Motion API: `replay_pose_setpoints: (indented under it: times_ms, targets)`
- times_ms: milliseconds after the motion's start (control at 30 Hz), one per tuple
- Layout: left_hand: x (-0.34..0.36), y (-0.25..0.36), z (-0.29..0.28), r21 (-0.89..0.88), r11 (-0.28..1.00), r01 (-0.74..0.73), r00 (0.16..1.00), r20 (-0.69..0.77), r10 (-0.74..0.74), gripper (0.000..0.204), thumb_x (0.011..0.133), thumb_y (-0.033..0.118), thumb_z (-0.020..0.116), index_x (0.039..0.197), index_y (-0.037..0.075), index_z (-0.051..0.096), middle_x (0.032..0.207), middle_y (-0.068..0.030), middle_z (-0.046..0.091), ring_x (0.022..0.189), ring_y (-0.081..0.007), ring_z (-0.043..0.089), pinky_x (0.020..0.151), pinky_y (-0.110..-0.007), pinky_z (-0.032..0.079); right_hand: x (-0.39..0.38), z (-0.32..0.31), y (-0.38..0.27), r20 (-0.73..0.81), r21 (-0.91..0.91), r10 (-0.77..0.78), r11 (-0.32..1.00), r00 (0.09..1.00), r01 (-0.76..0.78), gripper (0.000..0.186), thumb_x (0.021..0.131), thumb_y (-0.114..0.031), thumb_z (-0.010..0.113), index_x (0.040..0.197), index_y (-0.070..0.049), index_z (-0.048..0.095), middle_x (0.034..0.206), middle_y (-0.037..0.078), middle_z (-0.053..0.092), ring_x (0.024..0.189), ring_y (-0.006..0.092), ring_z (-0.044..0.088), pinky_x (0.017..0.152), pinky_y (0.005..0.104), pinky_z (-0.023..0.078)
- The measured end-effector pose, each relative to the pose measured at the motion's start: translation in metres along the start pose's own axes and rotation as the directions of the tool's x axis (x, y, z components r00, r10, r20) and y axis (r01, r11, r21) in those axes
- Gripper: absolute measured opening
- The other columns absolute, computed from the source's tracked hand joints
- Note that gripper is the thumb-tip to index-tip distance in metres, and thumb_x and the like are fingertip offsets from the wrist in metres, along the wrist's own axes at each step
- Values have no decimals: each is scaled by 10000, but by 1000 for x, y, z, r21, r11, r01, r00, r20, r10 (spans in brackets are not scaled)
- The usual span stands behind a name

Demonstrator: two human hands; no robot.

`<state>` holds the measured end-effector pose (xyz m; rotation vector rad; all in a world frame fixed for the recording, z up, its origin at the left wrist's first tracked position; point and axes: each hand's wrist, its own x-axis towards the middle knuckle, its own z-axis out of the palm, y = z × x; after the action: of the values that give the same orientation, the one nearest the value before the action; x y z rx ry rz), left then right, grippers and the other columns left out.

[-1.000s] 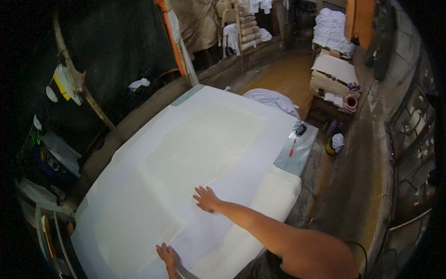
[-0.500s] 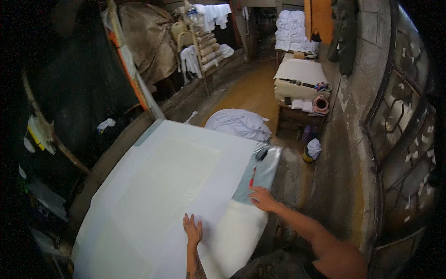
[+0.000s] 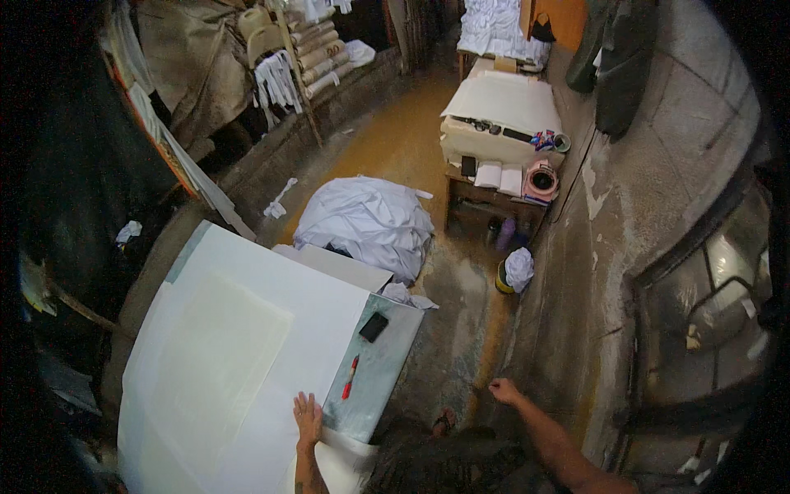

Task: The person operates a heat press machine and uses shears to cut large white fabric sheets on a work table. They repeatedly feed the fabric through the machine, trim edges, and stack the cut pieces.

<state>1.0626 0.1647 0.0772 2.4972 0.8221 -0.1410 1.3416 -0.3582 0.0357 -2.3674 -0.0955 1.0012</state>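
My left hand [image 3: 308,418] lies with spread fingers on a white sheet [image 3: 317,300] covering much of the table, beside a bare grey-green strip [image 3: 391,350] at its right end. Under the sheet's surface, or on it, a paler cream rectangle [image 3: 210,346] shows; I cannot tell which. A red pen [image 3: 350,378] and a black phone-like object [image 3: 374,327] rest on the bare strip, right of my left hand. My right hand [image 3: 505,391] is in the air off the table's right side, fingers curled, with nothing visible in them.
A heap of white fabric [image 3: 366,222] sits beyond the table. Farther back stand a workbench [image 3: 494,107] with small items and stacked white cloth [image 3: 500,29]. A bucket topped with white cloth [image 3: 514,272] is by the right wall [image 3: 609,247]. Rolls [image 3: 322,58] line the back left.
The view has swung rightward toward the walkway. My left hand has moved along the sheet toward the pen's end. My right hand has lifted off the table, out past its edge, fingers now curled.
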Motion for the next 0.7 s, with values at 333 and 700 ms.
replay_pose_setpoints:
  times_ms: [333,700]
  targets:
    - [88,84,-35,-73,992,104,926,-357,-124,354,977,246,457,1168,-29,574,1384,-286,396,1269,-442,381,1049,-536,304,182,-34,19,164,-355,-7,932,986,66,378,881,-339,630,1086,-27,681,1001,180,698,899,316,673,791,472,515]
    - [295,197,-42,-132,979,155,865,-460,-199,461,892,200,596,1315,41,502,1460,-229,339,1326,-428,304,1093,-521,263,374,-116,-166,410,-563,-97,756,907,335,395,861,-285,580,1158,-30,630,1073,232,649,971,397,629,830,487,493]
